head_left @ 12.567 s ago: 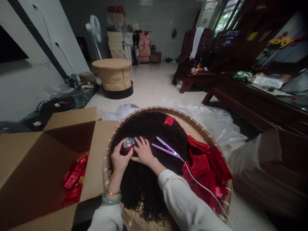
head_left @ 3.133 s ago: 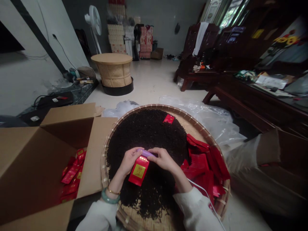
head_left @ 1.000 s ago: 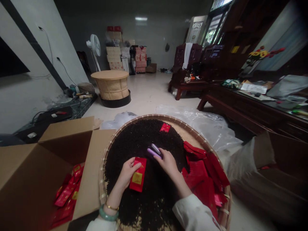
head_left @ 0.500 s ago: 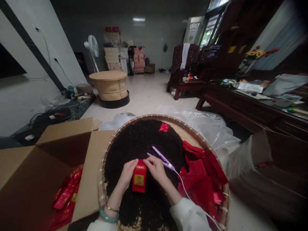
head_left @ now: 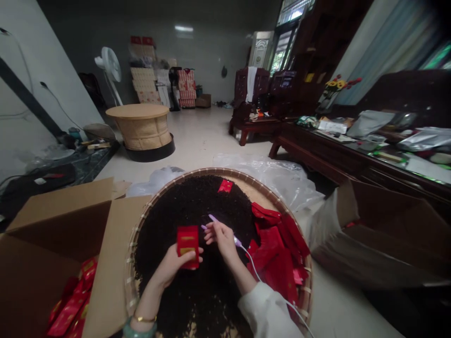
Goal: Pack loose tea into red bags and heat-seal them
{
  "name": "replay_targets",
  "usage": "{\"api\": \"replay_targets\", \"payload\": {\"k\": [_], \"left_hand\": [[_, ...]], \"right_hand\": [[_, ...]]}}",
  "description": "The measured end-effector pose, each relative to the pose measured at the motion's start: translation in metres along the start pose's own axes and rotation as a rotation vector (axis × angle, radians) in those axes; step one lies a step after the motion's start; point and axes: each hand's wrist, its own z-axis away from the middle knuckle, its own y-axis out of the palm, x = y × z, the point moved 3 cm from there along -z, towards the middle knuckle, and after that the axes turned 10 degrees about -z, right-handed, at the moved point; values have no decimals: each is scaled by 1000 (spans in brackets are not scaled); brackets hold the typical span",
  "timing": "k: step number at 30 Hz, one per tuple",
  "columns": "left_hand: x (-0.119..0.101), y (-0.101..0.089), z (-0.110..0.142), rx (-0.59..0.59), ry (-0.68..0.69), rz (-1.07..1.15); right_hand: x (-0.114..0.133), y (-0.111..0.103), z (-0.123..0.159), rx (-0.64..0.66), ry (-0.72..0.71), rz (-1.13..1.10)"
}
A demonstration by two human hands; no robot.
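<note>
My left hand (head_left: 172, 265) grips a small red packet (head_left: 188, 233) with a gold label, holding it upright over a heap of dark, dry, tea-like leaves (head_left: 162, 213). To its right, my right hand (head_left: 220, 237) hovers at a purple hair straightener (head_left: 237, 242) with a white cord, partly covering it. The fingers of that hand are loosely curved and apart; no firm grip on the straightener shows. The leaves lie in a round woven bamboo tray (head_left: 133, 253). Flat red packets (head_left: 275, 253) are piled at the tray's right side, and one red sachet (head_left: 225, 186) lies on the leaves.
Left of the tray stands an open cardboard box (head_left: 102, 263) with red filled packets (head_left: 72, 300) inside. Another open box (head_left: 352, 244) stands at right. Clear plastic sheeting (head_left: 268, 176) lies behind the tray, near a dark wooden table (head_left: 317, 152).
My right hand has let go of the packet's top and moved right to the straightener. My left hand has shifted down to the packet's lower part. The view has turned right.
</note>
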Motion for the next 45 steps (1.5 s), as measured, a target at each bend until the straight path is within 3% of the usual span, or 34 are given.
{"api": "replay_targets", "payload": {"k": [3, 4, 6, 8, 12, 15, 19, 26, 38, 45], "left_hand": [[-24, -35, 13, -245, 358, 380], [-33, -47, 19, -322, 503, 513], [-45, -61, 26, -378, 631, 639], [-49, -61, 25, -374, 597, 600], [-37, -39, 10, -298, 378, 410], [-27, -24, 1, -220, 262, 261], [-23, -18, -2, -202, 181, 175], [-21, -20, -5, -234, 159, 200], [-17, -22, -10, -271, 123, 209], [-17, -21, -9, -265, 113, 205]], "right_hand": [[27, -32, -9, -147, -214, 221], [41, -46, -11, -232, -339, 376], [64, -70, -15, -351, -486, 738], [79, -92, -20, -476, -426, 1074], [85, -122, -27, -542, -27, 1477], [82, -134, -29, -519, 147, 1493], [79, -143, -31, -513, 175, 1495], [73, -156, -41, -511, 274, 1482], [90, -163, -30, -537, 250, 1404], [82, -172, -43, -441, 280, 1386]]}}
